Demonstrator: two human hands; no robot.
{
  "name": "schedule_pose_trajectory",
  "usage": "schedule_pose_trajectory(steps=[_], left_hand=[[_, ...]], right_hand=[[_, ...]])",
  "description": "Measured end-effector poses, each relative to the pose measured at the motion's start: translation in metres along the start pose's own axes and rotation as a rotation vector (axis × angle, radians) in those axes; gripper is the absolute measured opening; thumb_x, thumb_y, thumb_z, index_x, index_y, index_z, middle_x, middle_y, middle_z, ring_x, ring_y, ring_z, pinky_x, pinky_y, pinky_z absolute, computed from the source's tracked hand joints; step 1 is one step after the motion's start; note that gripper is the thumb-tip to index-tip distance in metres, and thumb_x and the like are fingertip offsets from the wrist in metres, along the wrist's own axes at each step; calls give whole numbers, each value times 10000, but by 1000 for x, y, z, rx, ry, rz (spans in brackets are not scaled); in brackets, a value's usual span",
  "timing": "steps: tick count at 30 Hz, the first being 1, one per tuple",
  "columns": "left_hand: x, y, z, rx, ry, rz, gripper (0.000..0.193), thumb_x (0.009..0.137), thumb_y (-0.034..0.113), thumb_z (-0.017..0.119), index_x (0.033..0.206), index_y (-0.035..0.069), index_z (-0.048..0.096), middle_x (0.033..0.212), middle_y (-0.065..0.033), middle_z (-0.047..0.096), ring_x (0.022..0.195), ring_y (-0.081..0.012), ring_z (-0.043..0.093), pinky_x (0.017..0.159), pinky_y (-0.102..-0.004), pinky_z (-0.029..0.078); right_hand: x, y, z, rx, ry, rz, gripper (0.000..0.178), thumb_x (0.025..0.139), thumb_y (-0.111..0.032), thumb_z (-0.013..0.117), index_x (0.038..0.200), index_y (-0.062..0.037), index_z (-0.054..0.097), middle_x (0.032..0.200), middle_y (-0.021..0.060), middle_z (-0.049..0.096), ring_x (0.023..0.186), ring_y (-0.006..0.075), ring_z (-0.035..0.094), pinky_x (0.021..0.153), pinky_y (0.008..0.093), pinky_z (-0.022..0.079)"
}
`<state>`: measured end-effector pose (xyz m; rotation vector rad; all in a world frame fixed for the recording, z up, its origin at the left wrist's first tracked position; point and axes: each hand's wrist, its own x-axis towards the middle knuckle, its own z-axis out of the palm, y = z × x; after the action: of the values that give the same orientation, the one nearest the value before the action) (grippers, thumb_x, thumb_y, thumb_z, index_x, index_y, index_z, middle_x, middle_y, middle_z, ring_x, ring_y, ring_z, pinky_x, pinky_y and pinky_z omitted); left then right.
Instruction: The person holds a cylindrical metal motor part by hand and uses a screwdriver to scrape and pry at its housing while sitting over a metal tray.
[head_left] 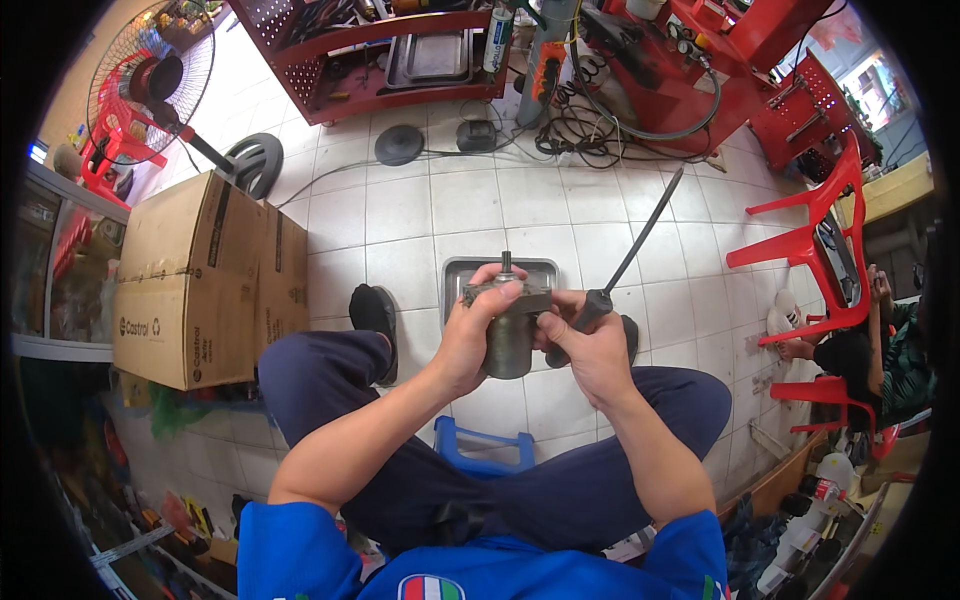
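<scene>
A dark metal motor (508, 348), with a cylindrical body and a short toothed shaft at its top, stands upright in front of me. My left hand (464, 342) is wrapped round its left side, the thumb lying across the upper housing. In my right hand (598, 358) is a long screwdriver (642, 238); its black handle lies in my grip and its dark blade points up and to the right. The right fingers also touch the motor's right side. Below the motor, a shallow metal tray (543, 267) rests on the tiled floor, partly covered by my hands.
A blue stool (484, 446) shows between my legs. To the left stand cardboard boxes (160, 290) and a fan (150, 80). A red tool cart (400, 105) and tangled cables (590, 140) lie ahead. Red chairs (815, 245) and a seated person (885, 345) are at right.
</scene>
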<state>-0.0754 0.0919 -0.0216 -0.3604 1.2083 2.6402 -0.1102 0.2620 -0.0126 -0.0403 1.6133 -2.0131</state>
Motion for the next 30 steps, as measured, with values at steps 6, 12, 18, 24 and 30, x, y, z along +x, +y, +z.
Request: schedule_pose_trajectory(steps=[6, 12, 18, 24, 30], left_hand=[[1, 9, -3, 117, -81, -3, 529, 905, 405, 567, 1318, 106, 424, 1078, -174, 636, 873, -244, 669, 768, -361, 563], [4, 13, -10, 175, -124, -96, 559, 911, 370, 586, 1353, 83, 402, 1108, -168, 622, 882, -245, 668, 751, -370, 567], [5, 10, -8, 233, -47, -117, 478, 914, 360, 601, 1266, 77, 445, 1145, -156, 616, 952, -237, 660, 762, -369, 569], [10, 7, -2, 114, 52, -60, 381, 898, 322, 638, 1150, 93, 467, 1191, -170, 626, 987, -226, 653, 792, -369, 567], [13, 5, 0, 82, 86, 46, 422, 891, 271, 702, 1140, 52, 443, 987, -114, 629, 856, -181, 648, 722, -350, 585]], right_hand=[[0, -7, 0, -91, -16, -5, 306, 904, -70, 714, 1180, 18, 616, 906, 92, 694, 750, 134, 658, 591, 248, 480], [-1, -7, 4, -135, 19, -49, 153, 881, -10, 715, 1026, 17, 674, 924, 80, 686, 823, 174, 677, 720, 303, 568], [-3, 15, -2, -213, 97, -229, 96, 879, -28, 723, 974, -30, 709, 902, 34, 658, 781, 139, 644, 673, 273, 538], [-1, 10, -6, -169, 113, 6, 172, 924, -165, 710, 1032, -30, 706, 839, 22, 649, 683, 77, 571, 567, 231, 439], [4, 2, -4, -25, 64, 86, 231, 918, -198, 719, 1061, -19, 691, 825, 17, 650, 653, 84, 566, 547, 232, 424]])
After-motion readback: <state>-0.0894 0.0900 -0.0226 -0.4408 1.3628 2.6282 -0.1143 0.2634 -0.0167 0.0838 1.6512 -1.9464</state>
